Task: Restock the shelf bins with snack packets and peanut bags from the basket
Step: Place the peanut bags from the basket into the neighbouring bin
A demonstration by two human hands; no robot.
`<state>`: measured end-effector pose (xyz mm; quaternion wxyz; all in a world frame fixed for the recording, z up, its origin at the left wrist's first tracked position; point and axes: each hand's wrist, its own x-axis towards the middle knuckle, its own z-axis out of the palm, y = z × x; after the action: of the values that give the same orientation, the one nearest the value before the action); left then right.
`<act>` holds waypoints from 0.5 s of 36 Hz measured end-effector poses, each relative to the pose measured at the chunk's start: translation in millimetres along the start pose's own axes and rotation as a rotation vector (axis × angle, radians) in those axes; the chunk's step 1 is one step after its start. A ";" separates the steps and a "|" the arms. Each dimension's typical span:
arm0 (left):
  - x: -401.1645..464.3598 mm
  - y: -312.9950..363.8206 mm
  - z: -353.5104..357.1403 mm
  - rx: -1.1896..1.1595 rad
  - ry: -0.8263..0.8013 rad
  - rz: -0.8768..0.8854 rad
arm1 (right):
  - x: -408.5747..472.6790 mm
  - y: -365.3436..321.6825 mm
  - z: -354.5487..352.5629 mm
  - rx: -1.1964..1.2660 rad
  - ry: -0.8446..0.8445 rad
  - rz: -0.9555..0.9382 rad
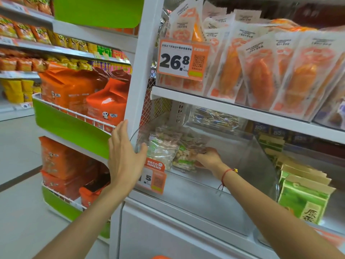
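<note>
A clear plastic shelf bin [248, 165] sits on the lower shelf, and its left end holds a few clear peanut bags [164, 146] with green labels. My right hand [209, 157] reaches into the bin, its fingers closed on one peanut bag [184, 156] that leans against the others. My left hand [125, 156] is flat and open, pressed against the bin's outer left corner beside the white upright post. At the bottom edge an orange sliver [160, 257] shows; whether it is the basket I cannot tell.
Above, a shelf carries white and orange snack packets [261, 68] behind a 26.8 price tag [181, 57]. Green tea-coloured packets [302, 199] stand right of the bin. An orange price tag [156, 176] hangs on the bin's front. Orange bags fill green racks [71, 126] at left.
</note>
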<state>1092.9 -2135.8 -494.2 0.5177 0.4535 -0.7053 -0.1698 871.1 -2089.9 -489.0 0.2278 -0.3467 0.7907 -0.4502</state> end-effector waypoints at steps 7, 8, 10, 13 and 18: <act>0.1 0.0 -0.1 0.002 -0.011 -0.002 | -5.8 0.1 -6.5 0.004 0.037 0.023; 0.1 -0.9 -0.2 0.002 -0.012 0.000 | -6.6 0.4 -6.8 0.000 0.036 0.023; -0.1 -1.8 -0.7 0.001 -0.010 0.008 | -8.6 -0.5 -8.4 -0.057 0.034 0.011; -1.1 -2.5 -2.6 0.002 -0.007 0.017 | -15.1 -5.0 -12.2 -0.218 -0.022 -0.007; -7.2 3.3 -10.2 0.014 0.014 0.023 | -46.9 -17.5 -27.0 -0.394 -0.098 -0.057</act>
<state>1100.8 -2125.9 -491.8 0.5214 0.4502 -0.7080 -0.1555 889.7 -2045.7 -458.2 0.1811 -0.4282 0.8413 -0.2756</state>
